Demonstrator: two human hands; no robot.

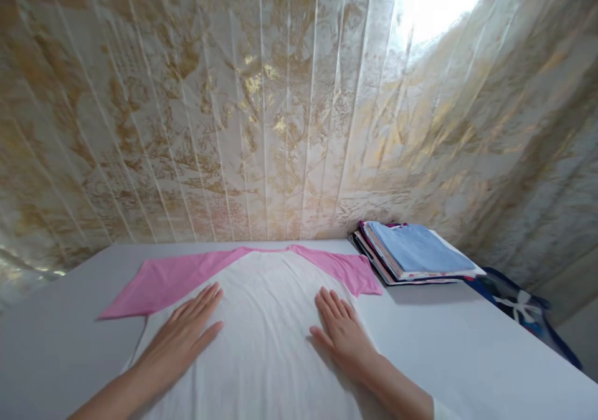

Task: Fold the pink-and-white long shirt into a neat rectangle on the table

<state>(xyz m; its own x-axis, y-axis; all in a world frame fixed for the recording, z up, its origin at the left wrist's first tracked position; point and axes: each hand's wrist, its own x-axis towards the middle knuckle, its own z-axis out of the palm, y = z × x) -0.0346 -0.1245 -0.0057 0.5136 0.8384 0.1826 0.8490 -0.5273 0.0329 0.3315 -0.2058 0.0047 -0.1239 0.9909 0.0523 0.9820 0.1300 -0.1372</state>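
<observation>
A white T-shirt (268, 320) with pink sleeves and a pink neckband lies spread out, its neck toward the far edge of the table. On its left side, just below the left pink sleeve, my left hand (189, 323) rests flat with the thumb held apart. My right hand (339, 326) lies on the right side of the white fabric, fingers stretched out and thumb apart. Neither hand grips anything. Soft creases run lengthwise through the cloth between the hands. The lower part of the shirt runs out of view at the bottom.
A stack of folded clothes (415, 252), light blue on top, sits at the table's back right. Beyond the right edge is a dark blue item with a white bow (521, 308). A patterned gold and silver curtain (280, 114) hangs behind the white table (443, 333).
</observation>
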